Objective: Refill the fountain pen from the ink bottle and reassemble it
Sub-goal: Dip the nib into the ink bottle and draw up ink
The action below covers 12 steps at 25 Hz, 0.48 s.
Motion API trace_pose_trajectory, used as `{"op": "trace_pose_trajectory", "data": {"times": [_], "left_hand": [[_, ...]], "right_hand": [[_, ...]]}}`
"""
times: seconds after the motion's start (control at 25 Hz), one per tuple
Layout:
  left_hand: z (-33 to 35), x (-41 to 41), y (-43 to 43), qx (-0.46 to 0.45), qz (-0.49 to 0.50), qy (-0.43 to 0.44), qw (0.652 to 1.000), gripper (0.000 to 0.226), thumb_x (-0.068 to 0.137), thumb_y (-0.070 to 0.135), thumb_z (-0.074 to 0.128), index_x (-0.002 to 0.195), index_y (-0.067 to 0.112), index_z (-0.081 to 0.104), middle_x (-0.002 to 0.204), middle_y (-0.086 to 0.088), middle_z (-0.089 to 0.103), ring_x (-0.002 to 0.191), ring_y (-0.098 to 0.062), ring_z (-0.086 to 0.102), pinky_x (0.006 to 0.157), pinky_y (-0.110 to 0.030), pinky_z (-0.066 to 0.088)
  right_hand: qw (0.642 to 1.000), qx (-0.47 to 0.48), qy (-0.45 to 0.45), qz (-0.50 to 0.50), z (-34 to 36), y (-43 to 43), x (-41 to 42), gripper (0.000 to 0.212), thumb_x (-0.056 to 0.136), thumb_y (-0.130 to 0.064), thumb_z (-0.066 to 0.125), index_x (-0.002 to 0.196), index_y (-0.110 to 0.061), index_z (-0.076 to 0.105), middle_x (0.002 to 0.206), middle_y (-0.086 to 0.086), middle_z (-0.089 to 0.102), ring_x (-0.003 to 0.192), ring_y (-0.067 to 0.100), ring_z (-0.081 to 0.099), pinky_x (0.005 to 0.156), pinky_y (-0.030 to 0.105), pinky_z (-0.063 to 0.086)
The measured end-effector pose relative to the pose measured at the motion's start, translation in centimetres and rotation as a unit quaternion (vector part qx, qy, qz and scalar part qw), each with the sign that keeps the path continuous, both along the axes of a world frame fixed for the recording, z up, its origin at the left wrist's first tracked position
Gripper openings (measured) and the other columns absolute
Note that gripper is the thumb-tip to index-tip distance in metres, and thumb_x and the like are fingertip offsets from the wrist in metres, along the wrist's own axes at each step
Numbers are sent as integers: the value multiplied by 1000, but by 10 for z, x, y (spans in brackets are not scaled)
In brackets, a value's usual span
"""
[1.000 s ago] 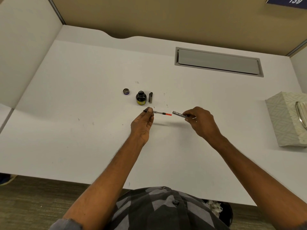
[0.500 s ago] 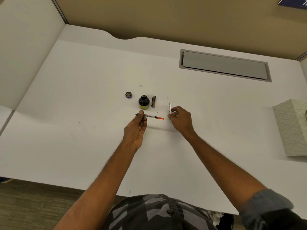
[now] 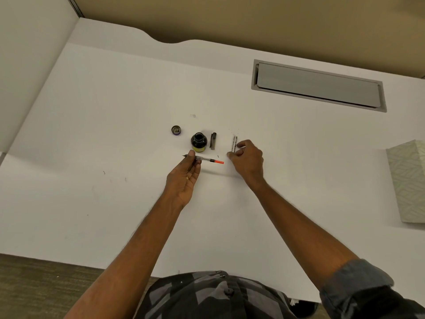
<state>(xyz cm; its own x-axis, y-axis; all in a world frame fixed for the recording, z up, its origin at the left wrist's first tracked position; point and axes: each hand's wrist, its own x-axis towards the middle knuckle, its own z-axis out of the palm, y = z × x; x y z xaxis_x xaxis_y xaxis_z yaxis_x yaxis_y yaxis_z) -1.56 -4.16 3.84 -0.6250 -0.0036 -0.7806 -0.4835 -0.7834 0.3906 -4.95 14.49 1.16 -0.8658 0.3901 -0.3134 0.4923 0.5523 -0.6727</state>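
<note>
Fountain pen section (image 3: 204,160), with its clear converter attached, is held off the white desk (image 3: 115,139), just in front of the ink bottle (image 3: 199,141). Its long axis runs nearly level across my view. The dark nib end points left and the orange converter tip points right, sloping slightly toward the near side.

The left hand (image 3: 184,178) is palm-up and grips the section near the nib end, with the thumb on top and the fingers curled beneath. A ring (image 3: 187,177) shows on one finger. The fingers cover the grip area, and the nib is too small for me to read any detail.

The pen barrel (image 3: 234,143) lies flat on the desk to the right, with its long axis pointing away from me, roughly square to the section. The right hand (image 3: 247,157) sits at the barrel's near end with its fingers curled. I cannot tell whether they pinch the barrel or only lie against it.

The ink bottle stands upright and uncapped, and I cannot make out the ink level. Its lid (image 3: 176,130) rests to the left, apart from it. The dark pen cap (image 3: 213,141) lies just right of the bottle, parallel to the barrel.

Farther out, a grey cable hatch (image 3: 317,86) is set into the desk. A patterned tissue box (image 3: 409,180) is cut off by the right edge.
</note>
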Motion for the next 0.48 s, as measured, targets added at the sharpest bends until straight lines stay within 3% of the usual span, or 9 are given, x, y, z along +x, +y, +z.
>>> {"op": "trace_pose_trajectory", "data": {"times": [0.12, 0.24, 0.36, 0.48], "left_hand": [[-2, -1, 1, 10, -2, -13, 1000, 7, 86, 11, 77, 91, 6, 73, 82, -5, 76, 77, -11, 74, 81, -23, 61], [-5, 2, 1, 26, 3, -22, 999, 7, 86, 11, 76, 90, 6, 73, 82, -4, 76, 75, -11, 75, 78, -21, 61], [-5, 7, 4, 36, 5, -26, 999, 7, 87, 11, 76, 90, 6, 73, 83, -5, 76, 73, -11, 75, 76, -21, 61], [2, 9, 13, 47, -5, -11, 999, 8, 86, 12, 76, 88, 6, 72, 83, -4, 74, 73, -9, 74, 74, -20, 61]], "right_hand": [[999, -14, 22, -21, 11, 3, 6, 39, 87, -29, 80, 120, -15, 63, 105, 1, 72, 91, 17, 69, 90, 36, 54], [993, -78, 85, -35, 32, 2, 24, 25, 94, -25, 73, 117, -17, 66, 106, -1, 73, 76, -3, 67, 76, 18, 55], [981, -165, 102, 16, 47, -6, 54, 21, 95, -31, 73, 114, -22, 71, 101, -6, 76, 88, 5, 73, 81, 23, 59], [974, -194, 101, 66, 57, -18, 72, 21, 92, -21, 78, 112, -18, 75, 102, -4, 77, 90, 7, 74, 82, 21, 58]]}}
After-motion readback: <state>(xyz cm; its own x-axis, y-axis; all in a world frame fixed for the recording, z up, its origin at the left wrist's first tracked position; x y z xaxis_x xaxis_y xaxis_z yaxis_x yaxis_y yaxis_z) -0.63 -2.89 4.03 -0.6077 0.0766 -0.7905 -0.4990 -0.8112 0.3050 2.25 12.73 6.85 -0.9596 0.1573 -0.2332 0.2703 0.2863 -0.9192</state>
